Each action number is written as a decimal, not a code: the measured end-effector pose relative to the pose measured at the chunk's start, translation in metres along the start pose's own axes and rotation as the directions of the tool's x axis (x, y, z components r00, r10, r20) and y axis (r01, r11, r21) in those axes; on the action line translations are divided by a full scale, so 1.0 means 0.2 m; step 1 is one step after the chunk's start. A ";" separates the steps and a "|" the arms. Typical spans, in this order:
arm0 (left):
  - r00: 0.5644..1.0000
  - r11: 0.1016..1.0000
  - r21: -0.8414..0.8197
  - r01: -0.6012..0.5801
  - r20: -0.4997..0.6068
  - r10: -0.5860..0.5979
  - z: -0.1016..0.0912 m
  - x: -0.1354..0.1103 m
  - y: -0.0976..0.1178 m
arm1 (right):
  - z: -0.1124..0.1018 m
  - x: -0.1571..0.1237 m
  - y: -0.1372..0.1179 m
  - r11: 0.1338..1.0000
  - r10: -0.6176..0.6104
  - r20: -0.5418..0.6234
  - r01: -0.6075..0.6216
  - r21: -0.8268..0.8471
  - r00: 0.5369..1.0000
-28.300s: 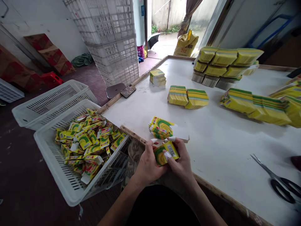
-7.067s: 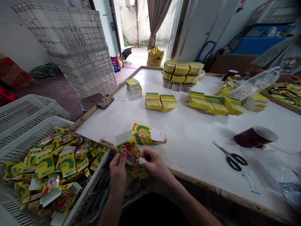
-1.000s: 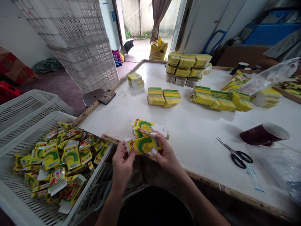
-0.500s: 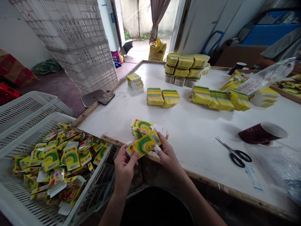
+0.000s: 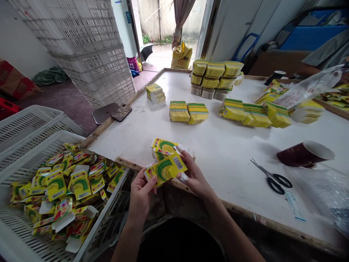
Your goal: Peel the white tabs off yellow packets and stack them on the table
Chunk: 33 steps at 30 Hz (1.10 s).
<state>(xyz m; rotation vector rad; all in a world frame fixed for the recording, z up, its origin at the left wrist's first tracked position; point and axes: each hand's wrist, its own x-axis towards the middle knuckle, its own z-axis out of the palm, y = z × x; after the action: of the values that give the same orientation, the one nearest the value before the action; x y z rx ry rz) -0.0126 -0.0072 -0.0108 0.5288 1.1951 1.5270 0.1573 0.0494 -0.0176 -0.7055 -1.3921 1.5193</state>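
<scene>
Both my hands hold one small yellow and green carton (image 5: 165, 169) with a barcode, over the near edge of the white table (image 5: 223, 153). My left hand (image 5: 141, 194) pinches its left end. My right hand (image 5: 194, 175) grips its right end, with white tape on the fingertips. Just behind the carton lies a short stack of flat cartons (image 5: 163, 148) of the same print. To my left a white plastic crate (image 5: 32, 233) holds several folded cartons (image 5: 68, 185).
Scissors (image 5: 271, 177) and a dark red cup (image 5: 305, 154) lie to the right. Bundles of flat cartons (image 5: 188, 111) and a taller pile (image 5: 215, 78) sit farther back. A phone (image 5: 121, 112) rests at the table's left edge. Stacked white crates (image 5: 89, 51) stand behind.
Over the last second the carton has tilted and its barcode side has turned up. Both hands stay on it near the table edge.
</scene>
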 end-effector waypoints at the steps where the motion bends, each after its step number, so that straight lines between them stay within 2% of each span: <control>1: 1.000 1.000 -0.006 0.029 0.008 -0.029 0.00 0.00 0.01 | -0.01 0.00 0.00 1.000 0.004 0.016 -0.004 -0.007 1.000; 4: 0.998 0.998 -0.007 0.069 0.007 -0.069 0.02 0.00 0.01 | -0.01 0.00 0.00 0.999 0.010 0.015 -0.010 -0.044 1.000; 8: 0.998 0.998 -0.002 0.063 -0.016 -0.063 0.02 -0.01 -0.02 | 0.02 -0.02 0.03 0.997 0.011 -0.015 -0.012 -0.075 1.000; 15: 0.999 0.998 0.026 0.052 0.002 -0.053 0.04 -0.03 -0.04 | 0.05 -0.04 0.08 0.987 -0.024 -0.212 -0.011 -0.162 0.977; 19: 1.000 0.999 0.051 0.008 0.002 -0.008 0.04 -0.04 -0.05 | 0.05 -0.04 0.07 0.975 -0.084 -0.265 0.024 -0.222 0.961; 24: 1.000 0.996 0.082 -0.026 -0.011 0.027 0.00 -0.04 -0.08 | 0.03 -0.04 0.08 0.934 -0.119 -0.221 0.034 -0.356 0.968; 28: 0.999 0.993 0.110 -0.049 -0.007 0.050 0.00 -0.06 -0.11 | 0.05 -0.03 0.11 0.910 -0.092 -0.316 -0.050 -0.412 0.944; 30: 0.999 0.993 0.105 -0.046 -0.019 0.049 0.00 -0.06 -0.11 | 0.06 -0.02 0.12 0.902 -0.079 -0.324 -0.071 -0.426 0.943; 33: 0.987 0.996 -0.029 -0.080 -0.142 0.075 -0.04 -0.01 -0.06 | 0.06 0.03 0.11 0.889 -0.076 -0.249 -0.047 -0.455 0.966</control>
<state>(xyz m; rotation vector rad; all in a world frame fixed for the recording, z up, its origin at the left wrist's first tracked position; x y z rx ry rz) -0.0137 -0.0140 -0.0234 0.4556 1.2654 1.6714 0.1393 0.0505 -0.0366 -1.1390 -1.5580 1.0372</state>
